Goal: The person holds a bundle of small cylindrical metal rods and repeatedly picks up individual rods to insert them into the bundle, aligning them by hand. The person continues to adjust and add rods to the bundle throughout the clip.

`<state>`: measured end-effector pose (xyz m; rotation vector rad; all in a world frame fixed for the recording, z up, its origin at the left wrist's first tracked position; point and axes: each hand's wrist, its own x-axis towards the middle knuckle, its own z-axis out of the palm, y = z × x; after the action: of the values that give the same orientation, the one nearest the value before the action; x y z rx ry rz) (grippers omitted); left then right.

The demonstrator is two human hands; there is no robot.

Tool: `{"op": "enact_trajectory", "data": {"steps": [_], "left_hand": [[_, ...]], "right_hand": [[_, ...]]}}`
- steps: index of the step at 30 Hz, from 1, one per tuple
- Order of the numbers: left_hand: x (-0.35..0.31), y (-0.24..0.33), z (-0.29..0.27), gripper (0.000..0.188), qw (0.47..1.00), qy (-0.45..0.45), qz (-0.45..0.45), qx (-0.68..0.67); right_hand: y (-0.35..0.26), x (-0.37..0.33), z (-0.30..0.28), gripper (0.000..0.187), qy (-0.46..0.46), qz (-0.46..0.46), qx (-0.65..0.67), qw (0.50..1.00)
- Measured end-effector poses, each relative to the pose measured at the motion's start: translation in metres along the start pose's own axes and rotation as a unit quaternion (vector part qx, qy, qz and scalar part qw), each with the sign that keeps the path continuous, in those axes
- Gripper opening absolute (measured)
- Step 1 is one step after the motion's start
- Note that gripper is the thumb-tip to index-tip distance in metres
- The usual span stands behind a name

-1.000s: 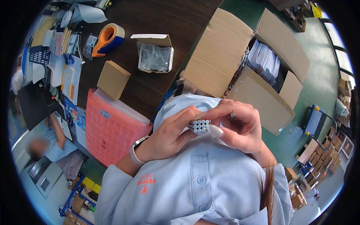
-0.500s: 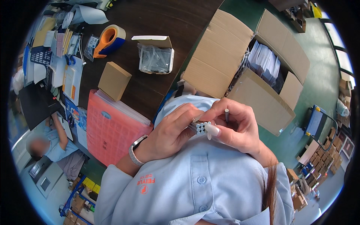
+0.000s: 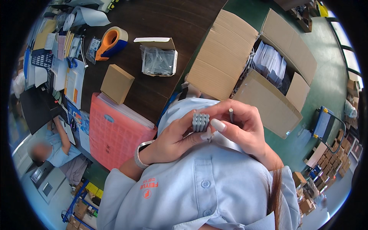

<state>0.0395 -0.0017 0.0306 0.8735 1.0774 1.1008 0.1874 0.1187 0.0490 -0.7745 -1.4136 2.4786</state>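
Observation:
A tight bundle of several short grey metal rods (image 3: 200, 122) is pinched in my left hand (image 3: 170, 138), in front of my chest, with the rods' rounded ends facing up. My right hand (image 3: 247, 132) is curled close by on the right, its thumb tip beside the bundle. One single metal rod (image 3: 231, 115) stands out between the curled fingers of that hand. How its lower end is gripped is hidden. Whether the right fingertips touch the back of the bundle I cannot tell.
On the dark table stand an opened small white box (image 3: 159, 63) of grey pieces in plastic, a tape dispenser (image 3: 111, 42), a brown carton (image 3: 117, 82) and a red file folder (image 3: 119, 132). A large open cardboard box (image 3: 264, 99) is at right. A person (image 3: 63, 142) sits far left.
My left hand has turned the bundle, so the rods' sides now show below their ends. My right thumb has drawn slightly back from it. The single rod remains in my right hand.

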Motion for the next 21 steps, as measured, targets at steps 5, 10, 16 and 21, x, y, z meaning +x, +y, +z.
{"op": "enact_trajectory", "data": {"steps": [5, 10, 16, 21], "left_hand": [[0.002, -0.002, 0.0, 0.034, 0.98, -0.031, -0.083, -0.176], [0.002, 0.0, 0.0, 0.034, 0.974, -0.031, -0.115, -0.19], [0.005, 0.003, 0.002, 0.035, 0.977, -0.032, -0.101, -0.185], [0.004, 0.005, 0.004, 0.035, 0.981, -0.005, -0.1, -0.168]], "right_hand": [[0.008, 0.01, -0.001, 0.024, 0.032, 0.002, -0.021, 0.999], [0.018, 0.014, -0.006, 0.023, 0.053, -0.019, -0.107, 0.993], [0.017, 0.013, -0.004, 0.023, 0.082, -0.019, -0.131, 0.988], [0.011, 0.01, -0.009, 0.024, 0.059, 0.013, -0.153, 0.986]]}}
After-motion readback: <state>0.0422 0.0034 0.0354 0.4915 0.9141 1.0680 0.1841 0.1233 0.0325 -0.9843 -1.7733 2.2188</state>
